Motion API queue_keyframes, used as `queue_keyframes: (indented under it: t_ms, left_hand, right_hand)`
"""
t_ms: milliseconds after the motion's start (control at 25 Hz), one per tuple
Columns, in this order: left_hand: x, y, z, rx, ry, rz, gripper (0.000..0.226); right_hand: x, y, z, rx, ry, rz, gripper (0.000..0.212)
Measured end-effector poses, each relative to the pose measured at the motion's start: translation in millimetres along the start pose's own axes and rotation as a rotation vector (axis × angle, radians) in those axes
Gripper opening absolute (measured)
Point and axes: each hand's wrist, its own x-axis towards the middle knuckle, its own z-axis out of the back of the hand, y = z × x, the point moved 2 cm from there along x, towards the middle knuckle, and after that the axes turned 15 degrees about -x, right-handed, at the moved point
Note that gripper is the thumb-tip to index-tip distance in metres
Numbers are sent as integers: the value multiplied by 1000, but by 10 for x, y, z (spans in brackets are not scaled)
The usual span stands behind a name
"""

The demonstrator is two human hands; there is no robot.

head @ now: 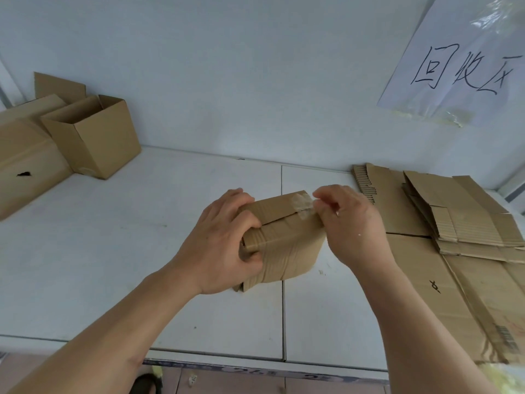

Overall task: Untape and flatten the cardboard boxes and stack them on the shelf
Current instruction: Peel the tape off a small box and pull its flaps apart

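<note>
Right hand (352, 223) pinching clear tape (303, 204) at small box (284, 237) far corner, left hand (218, 240) gripping its near end; I judge the tape, seemingly crumpled, may tear short.

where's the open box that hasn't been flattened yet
In the head view the open box stands at the far left of the white shelf, against the wall, beside a larger box.
</note>
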Motion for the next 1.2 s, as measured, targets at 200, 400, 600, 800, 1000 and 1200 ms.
queue_keyframes:
  t_ms: [200, 400, 600, 800, 1000, 1200]
  left_hand:
    - [71, -41, -86, 78, -10, 36, 55]
    - [67, -33, -49, 72, 11, -17, 49]
    - [124, -33, 5, 168, 83, 67, 48]
    - [287, -269, -156, 370, 63, 177, 77]
    - [334, -244, -203, 279, 16, 152, 95]
    - [328, -268, -95, 245, 135, 218, 112]
  right_hand:
    - [-68, 188, -43, -295, 35, 31, 47]
    - [47, -129, 137, 83, 18, -259, 14]
    - [-107, -95, 100, 127, 139, -258, 40]
    - [-151, -65, 90, 45, 159, -270, 32]
    - [-141, -118, 118, 412, 55, -343, 20]
    - [-172, -54, 130, 717, 99, -364, 20]
